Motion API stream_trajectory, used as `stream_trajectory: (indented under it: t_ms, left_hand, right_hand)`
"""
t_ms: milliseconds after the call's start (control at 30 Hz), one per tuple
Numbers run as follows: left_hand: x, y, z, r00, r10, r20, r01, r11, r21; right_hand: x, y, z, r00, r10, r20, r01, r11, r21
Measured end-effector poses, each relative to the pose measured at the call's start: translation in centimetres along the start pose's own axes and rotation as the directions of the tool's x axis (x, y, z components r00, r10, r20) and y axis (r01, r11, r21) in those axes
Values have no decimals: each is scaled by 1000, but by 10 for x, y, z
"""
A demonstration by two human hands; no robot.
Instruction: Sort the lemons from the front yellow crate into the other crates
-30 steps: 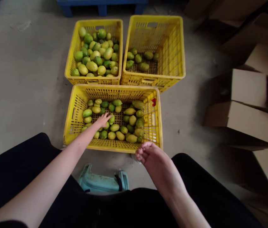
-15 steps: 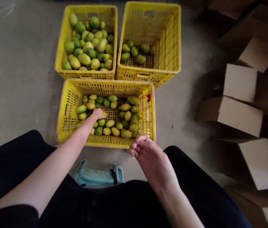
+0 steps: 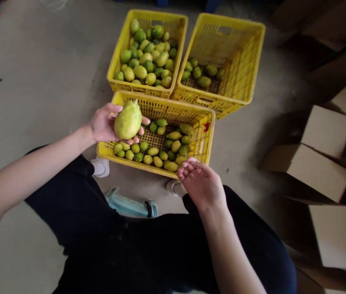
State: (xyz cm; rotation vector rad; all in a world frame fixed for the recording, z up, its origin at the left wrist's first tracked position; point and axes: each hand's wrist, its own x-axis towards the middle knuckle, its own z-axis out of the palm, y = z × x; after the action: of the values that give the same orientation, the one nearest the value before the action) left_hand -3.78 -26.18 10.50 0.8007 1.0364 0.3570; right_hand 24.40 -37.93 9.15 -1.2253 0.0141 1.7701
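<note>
A large yellow-green lemon [image 3: 128, 121] rests in my left hand [image 3: 107, 124], raised above the left part of the near yellow crate [image 3: 202, 157]. My fingers curl under and around the fruit, palm facing up. My right hand [image 3: 202, 183] is palm up with its fingers loosely bent, nothing in it, beside the near crate's front right corner. Inside that crate, several green and yellow lemons [image 3: 152, 151] lie along the bottom; my left hand hides some of its left side.
Behind stand two more yellow crates: the left one [image 3: 113, 65] well filled with lemons, the right one [image 3: 257, 61] with several at the bottom. Cardboard boxes [image 3: 320, 171] line the right side. A light blue plastic object [image 3: 126, 203] lies between my legs.
My left hand has risen out of the near crate with a lemon and turned palm up. My right hand has turned its palm further up. The view has shifted, moving the crates to the right.
</note>
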Motion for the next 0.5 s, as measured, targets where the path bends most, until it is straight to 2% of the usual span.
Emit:
stream_trajectory:
  t_ms: [100,200,333,433,500]
  left_hand:
    - [-24,11,12,990,74,-124,-88,990,-114]
    - [-12,0,14,976,118,-183,-169,941,-294]
    - [15,-22,7,966,-26,-256,-94,891,-445]
    - [16,-27,0,960,-117,-254,-20,877,-480]
    - [10,-25,-5,961,-132,-241,-9,862,-507]
  right_hand:
    - [14,9,-5,1000,11,12,-10,997,-75]
    - [34,19,-12,998,-21,-61,13,991,-133]
    - [49,36,-20,991,-63,-117,27,957,-289]
    - [46,45,-20,987,-110,-118,50,904,-424]
    - [45,46,-16,985,-171,-39,121,824,-553]
